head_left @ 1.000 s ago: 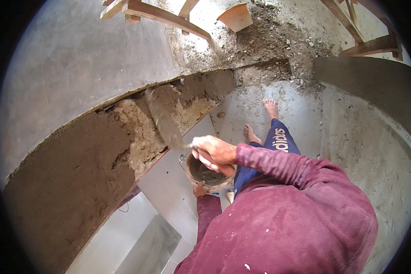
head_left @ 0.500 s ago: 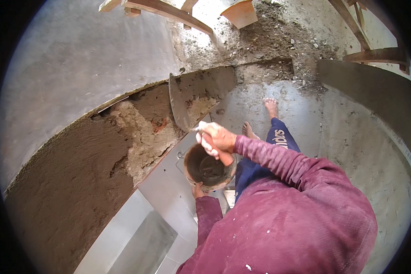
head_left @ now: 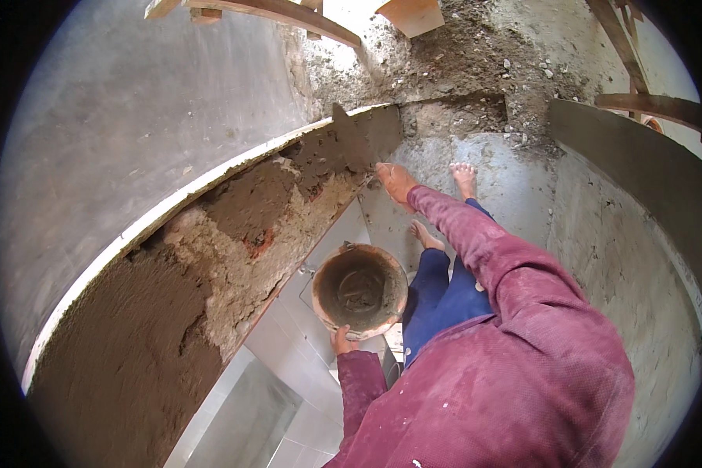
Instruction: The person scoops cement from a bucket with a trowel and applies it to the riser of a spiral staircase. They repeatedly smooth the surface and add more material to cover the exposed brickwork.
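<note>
My left hand (head_left: 342, 340) grips the near rim of a round, mortar-smeared bucket (head_left: 396, 290) with some wet mortar (head_left: 360, 299) at its bottom. Out ahead, my right hand (head_left: 396, 184) is closed round the handle of a trowel, its fingers partly hidden by the back of the hand. The trowel's blade (head_left: 351, 140) lies against the far part of the wall, its tip reaching up past the wall's top edge. Brown mortar (head_left: 125, 343) coats much of this wall (head_left: 246, 292), while a rough pale patch with a reddish spot stays bare in the middle.
A smooth grey surface (head_left: 171, 101) extends beyond the wall's pale top edge. Rubble (head_left: 476, 66), an orange-tan container (head_left: 412, 17) and wooden supports (head_left: 273, 15) lie farther off. A grey wall (head_left: 639, 203) stands at right. White tiles (head_left: 288, 331) run below the mortared wall.
My right hand has carried the trowel from above the bucket forward to the far part of the wall. The left hand still holds the bucket rim. The view has shifted slightly.
</note>
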A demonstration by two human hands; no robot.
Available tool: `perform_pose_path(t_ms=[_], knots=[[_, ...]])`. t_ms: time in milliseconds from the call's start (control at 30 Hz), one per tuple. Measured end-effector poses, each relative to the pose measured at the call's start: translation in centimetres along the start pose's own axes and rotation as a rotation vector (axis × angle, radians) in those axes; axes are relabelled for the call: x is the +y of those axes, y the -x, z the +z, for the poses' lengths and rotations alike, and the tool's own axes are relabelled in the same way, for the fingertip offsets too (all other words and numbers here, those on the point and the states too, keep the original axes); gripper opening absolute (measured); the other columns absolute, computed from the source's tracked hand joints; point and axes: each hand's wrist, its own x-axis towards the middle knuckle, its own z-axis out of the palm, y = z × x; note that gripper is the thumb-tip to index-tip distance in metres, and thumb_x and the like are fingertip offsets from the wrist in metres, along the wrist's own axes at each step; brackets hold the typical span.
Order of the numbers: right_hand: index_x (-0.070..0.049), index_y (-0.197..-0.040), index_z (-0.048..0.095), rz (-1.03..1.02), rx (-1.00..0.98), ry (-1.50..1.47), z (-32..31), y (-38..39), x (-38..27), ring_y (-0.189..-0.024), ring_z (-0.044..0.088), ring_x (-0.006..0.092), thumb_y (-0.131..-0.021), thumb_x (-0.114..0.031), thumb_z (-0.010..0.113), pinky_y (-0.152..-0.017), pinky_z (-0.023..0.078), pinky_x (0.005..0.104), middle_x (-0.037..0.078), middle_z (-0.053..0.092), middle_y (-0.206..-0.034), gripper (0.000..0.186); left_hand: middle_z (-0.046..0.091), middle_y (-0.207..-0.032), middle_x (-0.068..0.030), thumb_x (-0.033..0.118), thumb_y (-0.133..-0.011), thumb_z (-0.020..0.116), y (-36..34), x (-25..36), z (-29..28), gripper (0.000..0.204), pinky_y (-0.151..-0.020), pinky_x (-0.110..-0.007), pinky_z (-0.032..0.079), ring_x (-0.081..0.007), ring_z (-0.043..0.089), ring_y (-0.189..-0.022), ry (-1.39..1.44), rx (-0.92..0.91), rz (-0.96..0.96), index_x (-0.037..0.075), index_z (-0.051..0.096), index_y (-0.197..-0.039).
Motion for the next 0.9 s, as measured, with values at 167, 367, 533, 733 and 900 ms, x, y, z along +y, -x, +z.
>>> perform_pose_path(t_ms=[167,367,533,733,900], knots=[[-0.008,-0.081,0.049,0.377,-0.330,-0.726,1.7,-0.5,-0.7,-0.039,0.043,0.0139,-0.096,-0.054,0.032,-0.037,0.043,0.0339,0.003,0.044,-0.052,0.052,0.058,-0.109,-0.0114,0.004,-0.071,0.062,0.4,1.3,0.9,0.047,-0.081,-0.042,0.053,-0.0256,0.058,-0.100,-0.031,-0.027,-0.019,0.002,0.052,-0.116],[-0.004,-0.086,0.050,-0.012,-0.486,-0.632,6.5,12.5,-10.9,-0.038,0.049,0.0158,-0.098,-0.038,0.035,-0.038,0.044,0.0310,0.004,0.048,-0.051,0.040,0.060,-0.108,-0.0130,0.009,-0.073,0.066,-2.7,0.4,0.7,0.049,-0.078,-0.041,0.054,-0.0274,0.063,-0.092,-0.185,0.015,-0.036,-0.002,0.051,-0.119],[-0.003,-0.084,0.050,-0.242,-0.719,-0.500,5.9,18.8,-13.4,-0.043,0.049,0.0086,-0.099,-0.032,0.033,-0.042,0.043,0.0261,0.001,0.048,-0.052,0.037,0.062,-0.108,-0.0117,0.018,-0.081,0.067,-3.9,0.5,1.9,0.048,-0.074,-0.036,0.056,-0.0236,0.065,-0.089,-0.010,-0.117,-0.010,0.002,0.052,-0.123],[-0.009,-0.085,0.046,0.290,-0.262,-0.958,5.3,9.7,-7.3,-0.040,0.045,0.0154,-0.097,-0.055,0.030,-0.035,0.039,0.0315,0.002,0.041,-0.054,0.049,0.062,-0.106,-0.0125,0.021,-0.079,0.069,-1.1,1.6,2.2,0.043,-0.075,-0.036,0.053,-0.0231,0.063,-0.089,-0.171,-0.023,0.270,-0.002,0.057,-0.113],[-0.004,-0.084,0.053,0.133,-0.607,-0.757,5.9,17.1,-9.4,-0.035,0.041,0.0153,-0.099,-0.050,0.032,-0.034,0.038,0.0313,0.004,0.043,-0.050,0.053,0.063,-0.106,-0.0134,0.024,-0.078,0.072,-1.1,1.9,0.4,0.047,-0.080,-0.033,0.050,-0.0211,0.062,-0.090,-0.459,0.121,0.344,-0.005,0.060,-0.113]])
